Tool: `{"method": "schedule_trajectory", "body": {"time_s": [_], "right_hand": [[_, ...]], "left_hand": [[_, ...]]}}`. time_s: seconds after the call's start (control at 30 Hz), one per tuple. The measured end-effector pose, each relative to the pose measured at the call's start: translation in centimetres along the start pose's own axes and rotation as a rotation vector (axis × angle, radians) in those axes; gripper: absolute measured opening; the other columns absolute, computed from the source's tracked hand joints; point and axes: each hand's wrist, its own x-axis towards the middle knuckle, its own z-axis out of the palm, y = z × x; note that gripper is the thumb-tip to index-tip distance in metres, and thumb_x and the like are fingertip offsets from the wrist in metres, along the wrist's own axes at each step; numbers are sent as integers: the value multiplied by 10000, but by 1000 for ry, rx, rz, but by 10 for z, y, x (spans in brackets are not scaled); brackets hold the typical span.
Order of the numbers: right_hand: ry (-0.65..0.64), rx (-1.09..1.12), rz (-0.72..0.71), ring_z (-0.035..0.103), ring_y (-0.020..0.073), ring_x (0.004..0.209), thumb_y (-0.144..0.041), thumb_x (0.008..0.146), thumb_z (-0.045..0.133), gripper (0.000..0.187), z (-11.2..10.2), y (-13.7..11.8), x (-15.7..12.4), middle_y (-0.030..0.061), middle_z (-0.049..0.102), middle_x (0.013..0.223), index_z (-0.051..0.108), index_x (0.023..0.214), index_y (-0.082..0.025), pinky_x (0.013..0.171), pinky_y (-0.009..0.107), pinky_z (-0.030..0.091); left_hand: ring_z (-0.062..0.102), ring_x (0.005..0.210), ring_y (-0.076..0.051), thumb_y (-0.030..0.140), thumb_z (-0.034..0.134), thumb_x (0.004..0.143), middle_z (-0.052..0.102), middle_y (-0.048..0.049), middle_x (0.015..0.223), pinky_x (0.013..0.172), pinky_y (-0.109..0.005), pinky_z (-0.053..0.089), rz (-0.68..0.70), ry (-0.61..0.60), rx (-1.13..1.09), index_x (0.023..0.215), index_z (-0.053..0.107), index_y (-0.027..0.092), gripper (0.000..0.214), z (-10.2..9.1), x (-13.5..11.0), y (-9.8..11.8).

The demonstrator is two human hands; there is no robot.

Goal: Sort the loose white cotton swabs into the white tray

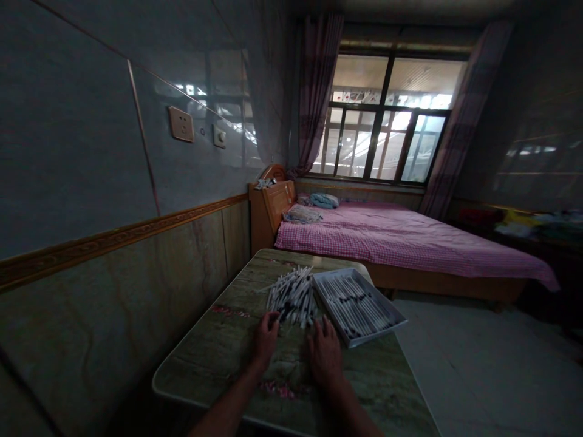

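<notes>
A loose heap of thin white sticks with dark bands (291,296) lies in the middle of a marble-patterned tabletop (214,349). To its right sits a shallow white tray (357,306), holding similar sticks laid side by side in the same direction. My left hand (266,338) rests at the heap's near edge, with bunched fingertips at the sticks. Whether it grips any is hidden. My right hand (324,355) lies palm down with fingers spread, between the heap and the tray's near corner, and holds nothing.
A tiled wall with a wall socket (181,124) runs along the table's left side. Beyond the table stands a bed with a pink gingham sheet (387,240). A pale tiled floor (473,358) lies past the table's right edge.
</notes>
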Motion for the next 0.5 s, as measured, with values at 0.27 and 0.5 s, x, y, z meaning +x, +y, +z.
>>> {"method": "schedule_trajectory", "body": {"time_s": [0.27, 0.5], "right_hand": [[-72, 6, 57, 399, 287, 1377, -297, 957, 428, 481, 8, -5, 25, 162, 417, 1507, 505, 1413, -165, 1091, 419, 327], [-37, 14, 49, 436, 311, 1339, -301, 946, 435, 481, 19, 0, 22, 168, 486, 1455, 533, 1391, -149, 1098, 439, 300]], "left_hand": [[655, 1037, -241, 54, 517, 722, 733, -95, 1037, 971, -371, 460, 170, -113, 322, 951, 704, 193, 327, 6, 15, 7], [511, 1286, -281, 83, 495, 789, 624, -153, 1324, 1117, -426, 319, 338, -389, 720, 1146, 678, 175, 412, 41, 52, 19]]}}
